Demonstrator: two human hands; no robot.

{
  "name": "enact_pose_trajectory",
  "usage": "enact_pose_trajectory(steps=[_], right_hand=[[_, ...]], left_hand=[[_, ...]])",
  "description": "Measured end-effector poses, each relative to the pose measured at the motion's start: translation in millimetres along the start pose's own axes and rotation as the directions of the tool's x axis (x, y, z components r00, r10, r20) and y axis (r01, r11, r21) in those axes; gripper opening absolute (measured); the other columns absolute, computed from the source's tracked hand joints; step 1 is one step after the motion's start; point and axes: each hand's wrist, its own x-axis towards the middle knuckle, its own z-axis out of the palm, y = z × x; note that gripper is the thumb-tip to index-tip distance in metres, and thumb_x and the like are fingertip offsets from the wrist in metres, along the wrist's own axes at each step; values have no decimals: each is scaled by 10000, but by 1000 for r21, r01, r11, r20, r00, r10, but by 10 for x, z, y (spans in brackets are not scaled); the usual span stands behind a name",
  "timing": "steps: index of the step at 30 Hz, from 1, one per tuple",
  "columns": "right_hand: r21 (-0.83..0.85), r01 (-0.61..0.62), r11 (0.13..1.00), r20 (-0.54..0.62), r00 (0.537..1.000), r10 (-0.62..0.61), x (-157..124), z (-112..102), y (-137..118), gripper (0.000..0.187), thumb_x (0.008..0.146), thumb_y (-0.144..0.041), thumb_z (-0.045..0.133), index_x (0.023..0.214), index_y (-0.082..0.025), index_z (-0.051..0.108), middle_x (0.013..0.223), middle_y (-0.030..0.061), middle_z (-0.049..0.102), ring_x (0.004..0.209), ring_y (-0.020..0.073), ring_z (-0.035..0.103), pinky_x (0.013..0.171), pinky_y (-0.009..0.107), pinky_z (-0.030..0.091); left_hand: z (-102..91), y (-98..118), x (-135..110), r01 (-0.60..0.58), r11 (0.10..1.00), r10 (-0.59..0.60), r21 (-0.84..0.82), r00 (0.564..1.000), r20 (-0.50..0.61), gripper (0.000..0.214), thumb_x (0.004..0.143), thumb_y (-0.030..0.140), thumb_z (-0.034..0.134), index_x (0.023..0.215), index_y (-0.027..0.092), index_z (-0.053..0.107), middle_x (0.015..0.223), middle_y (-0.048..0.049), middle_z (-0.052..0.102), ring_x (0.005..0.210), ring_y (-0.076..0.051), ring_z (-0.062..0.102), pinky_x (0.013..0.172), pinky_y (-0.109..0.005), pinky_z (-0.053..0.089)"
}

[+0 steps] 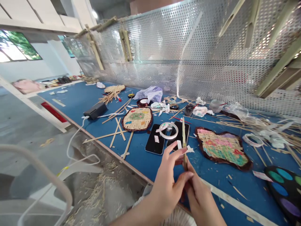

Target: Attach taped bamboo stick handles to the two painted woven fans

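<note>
Upright in front of me is a narrow bamboo strip (184, 133), its upper end free. My right hand (199, 191) is closed round the lower part. My left hand (166, 179) curls against the strip from the left, with fingertips and thumb touching it. White paper-like scraps (190, 149) show by the left fingertips; whether they are attached to the strip, I cannot tell. Just beyond the hands lie two dark phones (155, 141), with a white tape roll (168, 137) resting across them. The strip's lower end is hidden by my fingers.
Woven panels with brown edges lie on the blue table (138, 157): one left (137, 119), one right (222, 147). A paint palette (282, 185) sits at right. A black box (95, 111) with a white cable stands left. Behind rises a perforated metal screen (155, 53).
</note>
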Motion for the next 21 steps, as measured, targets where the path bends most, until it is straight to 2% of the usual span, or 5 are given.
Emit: enact_pose_trajectory(steps=[2, 7, 10, 18, 21], right_hand=[[0, 25, 1000, -2, 1000, -25, 9, 19, -28, 500, 928, -268, 414, 1426, -218, 402, 1121, 124, 686, 967, 227, 681, 746, 314, 579], [-42, 28, 999, 66, 998, -25, -38, 68, -87, 577, 935, -251, 400, 1487, -176, 251, 1070, 133, 712, 699, 174, 709, 607, 275, 587], [-82, 9, 997, 80, 997, -2, -56, 37, -149, 539, 925, -295, 433, 1450, -200, 353, 984, 100, 732, 706, 177, 705, 610, 283, 587], [-70, 86, 994, -272, 957, -102, 132, -186, -495, 355, 832, -360, 624, 1165, -237, 605, 1027, 76, 651, 834, 186, 634, 742, 314, 529], [-81, 180, 980, -324, 925, -197, 178, -189, -574, 170, 817, -301, 650, 977, -248, 673, 1113, 64, 637, 919, 200, 621, 777, 328, 503]], left_hand=[[-5, -10, 22, 23, 998, -25, -53, 999, -37, 396, 900, 170, 512, 1266, 318, 477, 1455, -46, 347, 1201, -202, 529, 1014, -367, 470], [-17, -14, 91, 106, 977, -126, -184, 987, -100, 306, 867, 147, 537, 1158, 243, 555, 1323, -66, 488, 1051, -178, 609, 868, -302, 538], [-69, 4, 108, 158, 949, -196, -274, 974, -116, 307, 842, 139, 549, 1137, 224, 555, 1278, -62, 528, 995, -152, 616, 862, -284, 526], [-130, 166, 15, 286, 880, -290, -379, 956, 48, 273, 869, 195, 525, 1141, 202, 551, 1060, -68, 635, 830, -141, 614, 689, -244, 532], [-91, 164, -32, 295, 851, -276, -434, 955, 108, 263, 874, 212, 531, 1135, 216, 566, 1210, -86, 565, 840, -144, 618, 632, -234, 540]])
